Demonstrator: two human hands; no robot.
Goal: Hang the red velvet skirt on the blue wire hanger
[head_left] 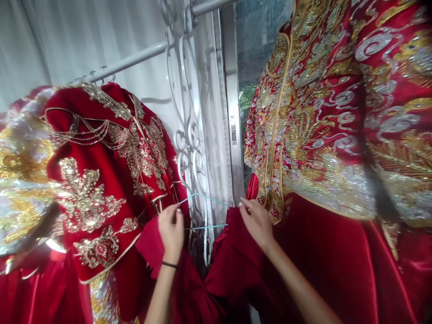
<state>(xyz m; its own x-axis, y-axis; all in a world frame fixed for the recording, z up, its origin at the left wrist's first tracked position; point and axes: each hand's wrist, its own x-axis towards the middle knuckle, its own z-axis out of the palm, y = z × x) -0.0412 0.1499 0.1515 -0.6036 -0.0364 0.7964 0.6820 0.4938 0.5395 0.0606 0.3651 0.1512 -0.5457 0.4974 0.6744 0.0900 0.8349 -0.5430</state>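
Your left hand and right hand pinched opposite top edges of a plain, dark-red garment, which sagged in the middle below a thin teal hanger. Beyond, a gold-trimmed jacket hung left, a gold-and-silver jacket right; behind stood a white rack, pale curtain and window.

White scrolled metal post: behind thin turquoise triangular hanger
Left of post: gold-beaded red velvet jacket, under grey metal rail
Right of post: gold-embroidered red jacket
Below hanger: dark-red cloth garment
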